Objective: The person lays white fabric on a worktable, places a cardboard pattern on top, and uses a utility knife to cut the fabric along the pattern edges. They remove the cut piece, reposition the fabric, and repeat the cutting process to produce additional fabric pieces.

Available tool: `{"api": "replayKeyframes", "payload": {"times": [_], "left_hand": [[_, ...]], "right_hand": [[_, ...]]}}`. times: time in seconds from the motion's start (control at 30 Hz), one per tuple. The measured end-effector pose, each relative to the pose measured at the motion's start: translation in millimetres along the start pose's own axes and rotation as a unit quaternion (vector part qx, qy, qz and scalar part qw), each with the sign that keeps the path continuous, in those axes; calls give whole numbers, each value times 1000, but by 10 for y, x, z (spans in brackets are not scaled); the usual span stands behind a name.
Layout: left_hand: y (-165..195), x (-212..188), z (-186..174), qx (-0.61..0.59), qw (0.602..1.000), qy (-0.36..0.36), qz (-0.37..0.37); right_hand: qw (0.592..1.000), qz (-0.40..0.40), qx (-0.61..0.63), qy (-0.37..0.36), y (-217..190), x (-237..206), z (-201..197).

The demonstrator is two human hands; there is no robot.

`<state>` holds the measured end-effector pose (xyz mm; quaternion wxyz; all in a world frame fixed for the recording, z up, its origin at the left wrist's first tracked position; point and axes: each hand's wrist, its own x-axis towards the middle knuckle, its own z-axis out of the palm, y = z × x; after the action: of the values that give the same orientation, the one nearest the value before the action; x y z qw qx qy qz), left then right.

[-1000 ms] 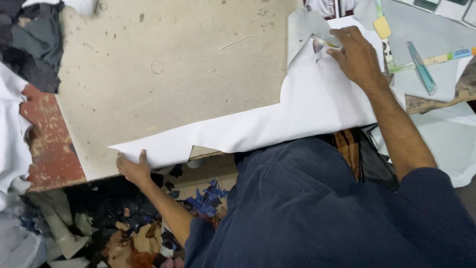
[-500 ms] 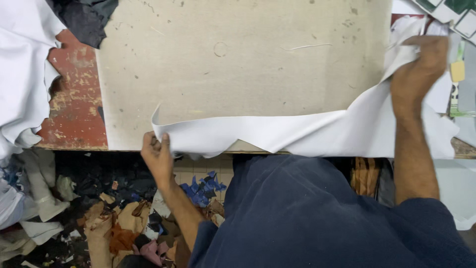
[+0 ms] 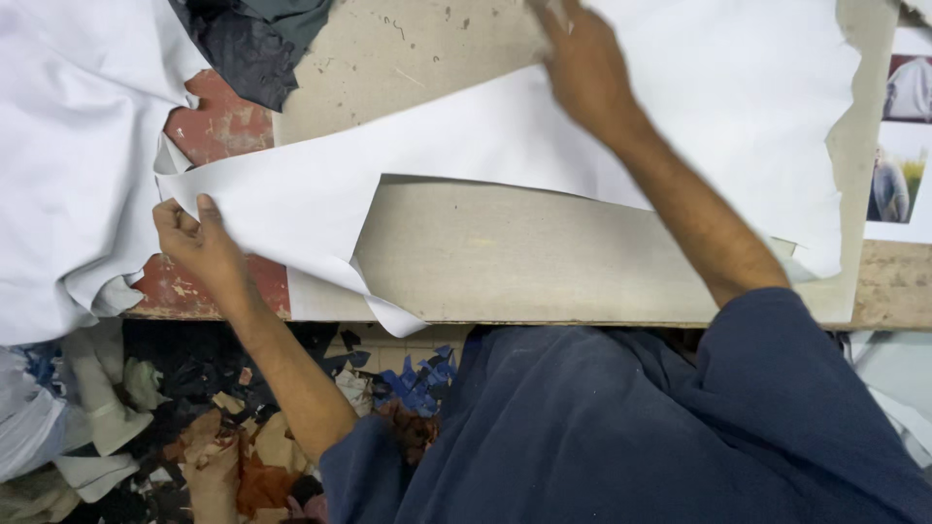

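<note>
Left hand (image 3: 199,243) pinching white sheet (image 3: 466,155) edge, right hand (image 3: 582,63) pressing it on board (image 3: 544,257)

Worn beige worktable (image 3: 544,262) with chipped red left edge, white sheet (image 3: 485,160) spread across it, dark cloth (image 3: 248,44) at far-left corner, photo prints (image 3: 898,146) along right edge
</note>
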<state>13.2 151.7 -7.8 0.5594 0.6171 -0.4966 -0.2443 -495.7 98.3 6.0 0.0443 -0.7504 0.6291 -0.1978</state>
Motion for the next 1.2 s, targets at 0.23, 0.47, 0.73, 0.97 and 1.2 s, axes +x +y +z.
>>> {"api": "replayKeyframes", "payload": {"times": [0.23, 0.47, 0.73, 0.97, 1.2], "left_hand": [[-1027, 165, -22, 146, 984, -52, -82], [-1253, 272, 363, 224, 974, -14, -13], [-759, -250, 269, 254, 958, 11, -130], [-506, -445, 339, 320, 942, 94, -40], [-292, -532, 61, 442, 895, 65, 16]], "right_hand": [[964, 229, -46, -125, 705, -1687, 526], [882, 467, -56, -4, 1724, -3247, -362], [833, 534, 79, 121, 1806, -3644, -447], [910, 385, 43, 145, 1961, -3919, -543], [928, 354, 29, 112, 1824, -4469, -689]]}}
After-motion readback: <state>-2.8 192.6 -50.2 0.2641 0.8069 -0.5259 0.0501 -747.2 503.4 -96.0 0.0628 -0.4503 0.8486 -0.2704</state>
